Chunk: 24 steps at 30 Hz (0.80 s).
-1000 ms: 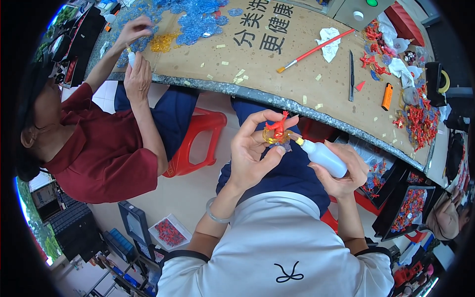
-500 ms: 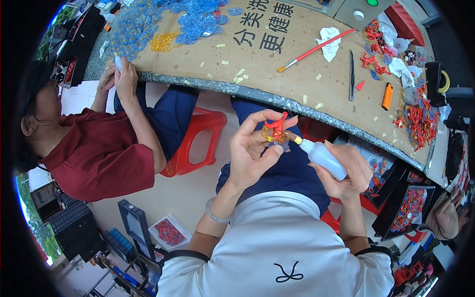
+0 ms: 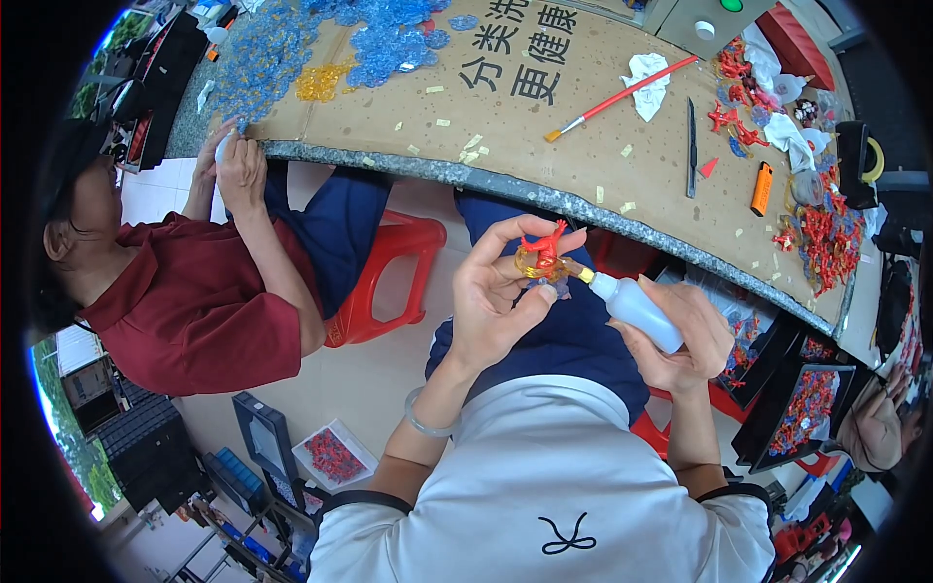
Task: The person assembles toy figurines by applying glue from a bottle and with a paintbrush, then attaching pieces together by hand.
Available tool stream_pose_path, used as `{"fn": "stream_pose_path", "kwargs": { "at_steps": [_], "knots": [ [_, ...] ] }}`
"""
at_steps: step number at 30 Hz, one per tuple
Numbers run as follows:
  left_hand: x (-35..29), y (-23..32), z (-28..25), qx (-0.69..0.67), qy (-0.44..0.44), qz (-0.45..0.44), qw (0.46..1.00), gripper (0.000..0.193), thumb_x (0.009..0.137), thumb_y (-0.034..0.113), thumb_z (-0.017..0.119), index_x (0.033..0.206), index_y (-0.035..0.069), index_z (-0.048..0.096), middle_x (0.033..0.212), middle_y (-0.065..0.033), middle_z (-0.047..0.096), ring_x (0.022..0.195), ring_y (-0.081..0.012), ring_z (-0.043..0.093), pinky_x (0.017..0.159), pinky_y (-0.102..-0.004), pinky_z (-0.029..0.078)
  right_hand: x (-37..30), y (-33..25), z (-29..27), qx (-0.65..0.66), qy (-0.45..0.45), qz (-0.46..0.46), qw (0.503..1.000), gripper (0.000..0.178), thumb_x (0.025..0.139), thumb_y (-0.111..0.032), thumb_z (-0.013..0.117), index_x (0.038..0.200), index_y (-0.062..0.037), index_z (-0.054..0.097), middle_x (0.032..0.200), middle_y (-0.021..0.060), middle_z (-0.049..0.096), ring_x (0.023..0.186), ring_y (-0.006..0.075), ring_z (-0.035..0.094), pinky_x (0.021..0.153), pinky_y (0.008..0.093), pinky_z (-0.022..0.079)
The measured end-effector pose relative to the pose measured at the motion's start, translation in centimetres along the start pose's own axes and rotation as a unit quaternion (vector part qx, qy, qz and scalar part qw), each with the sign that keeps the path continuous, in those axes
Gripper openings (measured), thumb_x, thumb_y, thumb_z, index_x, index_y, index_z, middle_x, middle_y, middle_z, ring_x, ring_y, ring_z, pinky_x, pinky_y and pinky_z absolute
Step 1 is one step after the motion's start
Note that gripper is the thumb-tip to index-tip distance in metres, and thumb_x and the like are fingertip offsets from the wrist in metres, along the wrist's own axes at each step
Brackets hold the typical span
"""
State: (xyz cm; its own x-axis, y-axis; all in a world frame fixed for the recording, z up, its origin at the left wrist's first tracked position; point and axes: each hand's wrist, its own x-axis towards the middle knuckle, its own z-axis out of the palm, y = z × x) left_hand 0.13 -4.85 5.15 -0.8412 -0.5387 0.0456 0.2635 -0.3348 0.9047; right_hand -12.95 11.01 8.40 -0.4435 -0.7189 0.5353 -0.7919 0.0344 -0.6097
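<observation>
Between the thumb and fingers of my left hand (image 3: 496,301) is a small red plastic figure (image 3: 546,251) with a clear amber piece around its lower part. My right hand (image 3: 688,335) is wrapped round a pale squeeze bottle (image 3: 641,313), tilted toward the figure. The bottle's yellow nozzle tip (image 3: 586,276) is at the figure's right side; whether it touches cannot be made out. Both hands are over my lap, in front of the table edge. A bluish clear part shows faintly under the figure, mostly hidden by my fingers.
On the cardboard-covered table (image 3: 379,112) lie a red-handled brush (image 3: 622,99), black tweezers (image 3: 691,151), an orange lighter (image 3: 761,188) and a heap of red figures (image 3: 826,238). Blue clear discs (image 3: 389,44) are piled farther left. A co-worker (image 3: 204,282) sits at my left.
My hands, the figure and the bottle stay practically where they were. The co-worker's hands have shifted slightly, and their bottle is now tilted differently.
</observation>
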Motion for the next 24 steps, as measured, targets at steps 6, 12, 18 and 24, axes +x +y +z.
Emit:
{"fn": "stream_pose_path", "kwargs": {
  "at_steps": [6,12,18,24],
  "knots": [
    [-0.1,0.0,-0.1,-0.01,0.002,0.0,1.0,0.044,0.084,0.0,0.056,0.124,-0.004,0.04,0.121,-0.0312,0.056,0.097,-0.0301,0.067,0.075,-0.0311,0.055,0.0,0.1,0.0,0.006,0.0,0.0,1.0,0.043,0.06,-0.009,0.083,0.098,0.0022,0.068,0.079,0.0154,0.069,0.065,0.0246,0.067,0.056,0.0286,0.053],
    [0.1,0.1,-0.2,-0.04,-0.013,-0.002,0.999,0.042,0.085,-0.004,0.05,0.126,0.0,0.04,0.123,-0.0272,0.057,0.101,-0.024,0.064,0.08,-0.0302,0.052,-1.0,1.7,-0.1,0.078,0.079,0.072,0.991,0.049,0.064,-0.014,0.083,0.104,0.007,0.066,0.085,0.0181,0.069,0.073,0.0229,0.067,0.069,0.031,0.053],
    [0.1,-0.1,-0.1,-0.053,0.023,-0.021,0.998,0.048,0.081,-0.003,0.035,0.128,0.003,0.036,0.114,-0.028,0.059,0.076,-0.0231,0.062,0.062,-0.0295,0.047,-0.3,8.7,-0.2,0.206,0.246,0.277,0.906,0.04,0.082,-0.002,0.067,0.118,0.0103,0.054,0.113,0.0197,0.062,0.106,0.024,0.061,0.092,0.0352,0.048],
    [-0.2,0.3,0.1,-0.105,0.031,-0.059,0.992,0.059,0.077,-0.006,0.035,0.134,0.005,0.027,0.112,-0.0157,0.047,0.077,-0.0197,0.055,0.065,-0.0299,0.046,-1.8,15.5,-0.7,0.125,0.253,0.292,0.914,0.036,0.085,0.001,0.063,0.119,0.0076,0.053,0.114,0.0179,0.062,0.107,0.0212,0.059,0.093,0.0335,0.047]
  ]
}}
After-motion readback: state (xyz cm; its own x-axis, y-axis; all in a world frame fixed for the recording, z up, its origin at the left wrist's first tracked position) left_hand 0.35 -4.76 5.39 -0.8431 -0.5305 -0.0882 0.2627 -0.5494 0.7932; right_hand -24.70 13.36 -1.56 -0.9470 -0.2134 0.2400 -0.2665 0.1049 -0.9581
